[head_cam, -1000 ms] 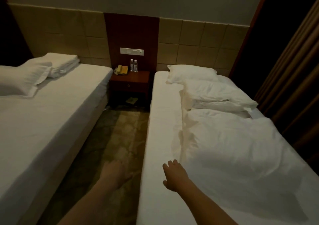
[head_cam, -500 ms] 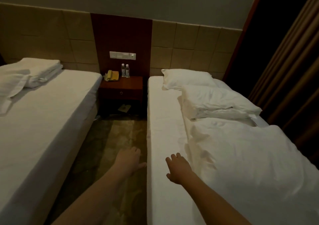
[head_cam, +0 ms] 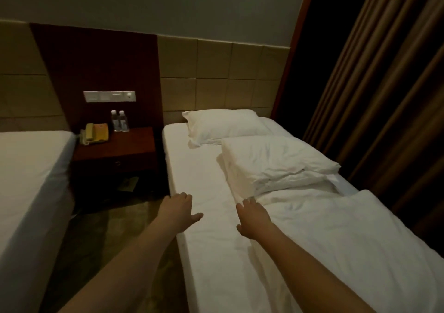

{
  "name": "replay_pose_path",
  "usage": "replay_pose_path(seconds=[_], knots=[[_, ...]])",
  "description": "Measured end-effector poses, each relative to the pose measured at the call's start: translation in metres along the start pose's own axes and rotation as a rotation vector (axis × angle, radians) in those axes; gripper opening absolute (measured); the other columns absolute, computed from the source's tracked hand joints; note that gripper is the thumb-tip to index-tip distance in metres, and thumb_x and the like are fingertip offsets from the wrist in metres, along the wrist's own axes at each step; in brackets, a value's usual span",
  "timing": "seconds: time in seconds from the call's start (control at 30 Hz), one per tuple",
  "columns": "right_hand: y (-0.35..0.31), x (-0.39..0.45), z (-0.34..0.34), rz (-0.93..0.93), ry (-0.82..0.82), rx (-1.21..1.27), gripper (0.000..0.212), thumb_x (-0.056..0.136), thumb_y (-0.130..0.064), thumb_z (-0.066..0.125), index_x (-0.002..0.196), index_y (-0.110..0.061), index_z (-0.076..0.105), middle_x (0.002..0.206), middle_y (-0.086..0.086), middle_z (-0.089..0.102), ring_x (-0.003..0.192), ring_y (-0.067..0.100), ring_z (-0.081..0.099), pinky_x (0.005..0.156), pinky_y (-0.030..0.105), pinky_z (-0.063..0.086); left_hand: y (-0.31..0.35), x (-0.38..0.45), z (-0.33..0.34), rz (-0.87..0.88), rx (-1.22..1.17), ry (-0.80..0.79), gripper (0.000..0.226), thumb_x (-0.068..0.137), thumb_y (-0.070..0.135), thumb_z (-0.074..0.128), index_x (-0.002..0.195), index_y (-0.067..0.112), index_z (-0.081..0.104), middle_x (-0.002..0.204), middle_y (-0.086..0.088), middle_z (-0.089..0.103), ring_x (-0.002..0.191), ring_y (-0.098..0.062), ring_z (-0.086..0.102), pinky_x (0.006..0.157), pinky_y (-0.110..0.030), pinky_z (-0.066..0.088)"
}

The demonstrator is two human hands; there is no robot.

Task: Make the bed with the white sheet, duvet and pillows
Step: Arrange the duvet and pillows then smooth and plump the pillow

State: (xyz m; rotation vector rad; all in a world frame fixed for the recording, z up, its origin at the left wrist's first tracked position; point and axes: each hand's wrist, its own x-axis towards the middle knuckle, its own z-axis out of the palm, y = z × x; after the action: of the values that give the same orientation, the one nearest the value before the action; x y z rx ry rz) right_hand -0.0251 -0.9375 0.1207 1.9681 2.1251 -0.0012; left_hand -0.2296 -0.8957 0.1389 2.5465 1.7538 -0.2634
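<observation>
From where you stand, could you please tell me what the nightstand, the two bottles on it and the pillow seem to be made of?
Nightstand: dark reddish wood or veneer, with a faint sheen on its top.
Bottles: probably clear plastic, since they are see-through with pale caps.
Pillow: white woven cloth, matt, softly creased; the filling is not visible.

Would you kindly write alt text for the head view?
Two open hands, left hand and right hand, reach over a white-sheeted bed bearing a pillow, folded bedding and a rumpled duvet. A nightstand stands beside it.
</observation>
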Motion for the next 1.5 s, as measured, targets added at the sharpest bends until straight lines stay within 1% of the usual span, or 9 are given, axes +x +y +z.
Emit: replay_pose_path(seconds=[0.13,0.4,0.53,0.67,0.93,1.13,1.23,1.37,1.5], knots=[[0.009,0.058,-0.001,0.082,-0.031,0.012,0.04,0.092,-0.03,0.053,0.124,-0.008,0.045,0.126,0.012,0.047,0.119,0.029,0.042,0.096,0.035,0.038,-0.02,0.07,-0.002,0.111,0.052,-0.011,0.057,0.093,0.06,0.036,0.124,0.014,0.048,0.121,-0.004,0.054,0.11,-0.021,0.053,0.092,-0.034,0.04],[0.025,0.179,-0.017,0.271,-0.064,0.076,0.043,0.093,-0.032,0.051,0.128,-0.008,0.042,0.13,0.013,0.045,0.124,0.031,0.038,0.1,0.037,0.035,-0.065,0.243,-0.024,0.263,0.107,-0.016,0.057,0.093,0.058,0.037,0.124,0.012,0.048,0.121,-0.004,0.053,0.112,-0.021,0.052,0.093,-0.033,0.038],[0.053,0.216,-0.014,0.364,-0.127,0.117,0.042,0.093,-0.03,0.05,0.127,-0.008,0.043,0.129,0.014,0.046,0.123,0.03,0.038,0.1,0.037,0.035,-0.046,0.315,-0.026,0.379,0.122,-0.068,0.056,0.093,0.057,0.039,0.125,0.011,0.048,0.123,-0.004,0.054,0.114,-0.021,0.052,0.096,-0.033,0.037],[0.101,0.261,-0.009,0.423,-0.173,0.143,0.042,0.092,-0.03,0.052,0.128,-0.008,0.043,0.129,0.013,0.045,0.124,0.03,0.038,0.1,0.036,0.035,-0.015,0.381,-0.031,0.499,0.151,-0.046,0.046,0.096,0.043,0.041,0.13,0.011,0.044,0.13,-0.005,0.049,0.122,-0.022,0.047,0.101,-0.036,0.034],[0.184,0.363,-0.024,0.43,-0.151,0.14,0.045,0.094,-0.033,0.05,0.13,-0.007,0.042,0.13,0.012,0.047,0.123,0.029,0.04,0.099,0.035,0.037,-0.001,0.494,-0.055,0.48,0.154,-0.061,0.042,0.097,0.037,0.042,0.13,0.013,0.043,0.131,-0.005,0.048,0.122,-0.022,0.047,0.1,-0.035,0.034],[0.248,0.451,-0.013,0.379,-0.193,0.11,0.041,0.094,-0.025,0.051,0.129,-0.006,0.043,0.128,0.012,0.047,0.121,0.029,0.041,0.096,0.033,0.038,0.02,0.612,-0.056,0.435,0.119,-0.108,0.04,0.097,0.035,0.042,0.129,0.011,0.043,0.131,-0.007,0.047,0.123,-0.023,0.046,0.1,-0.035,0.034],[0.304,0.512,0.003,0.357,-0.266,0.04,0.039,0.093,-0.016,0.051,0.13,-0.006,0.042,0.131,0.013,0.046,0.123,0.029,0.04,0.096,0.033,0.038,0.053,0.687,-0.046,0.433,0.051,-0.143,0.049,0.096,0.042,0.043,0.133,0.01,0.04,0.135,-0.007,0.045,0.125,-0.024,0.045,0.103,-0.037,0.033],[0.384,0.614,0.029,0.277,-0.367,-0.056,0.041,0.09,-0.006,0.052,0.13,-0.005,0.043,0.131,0.014,0.045,0.123,0.03,0.039,0.096,0.034,0.038,0.119,0.787,-0.011,0.396,-0.147,-0.24,0.068,0.09,0.052,0.05,0.14,0.01,0.032,0.14,-0.009,0.041,0.129,-0.025,0.04,0.107,-0.039,0.029],[0.445,0.715,0.073,0.198,-0.442,-0.104,0.048,0.09,-0.011,0.057,0.134,-0.008,0.04,0.133,0.012,0.045,0.124,0.028,0.039,0.1,0.033,0.035,0.187,0.874,0.035,0.274,-0.436,-0.425,0.11,0.076,0.063,0.062,0.152,0.01,0.002,0.156,-0.01,0.015,0.144,-0.025,0.017,0.115,-0.046,0.017]])
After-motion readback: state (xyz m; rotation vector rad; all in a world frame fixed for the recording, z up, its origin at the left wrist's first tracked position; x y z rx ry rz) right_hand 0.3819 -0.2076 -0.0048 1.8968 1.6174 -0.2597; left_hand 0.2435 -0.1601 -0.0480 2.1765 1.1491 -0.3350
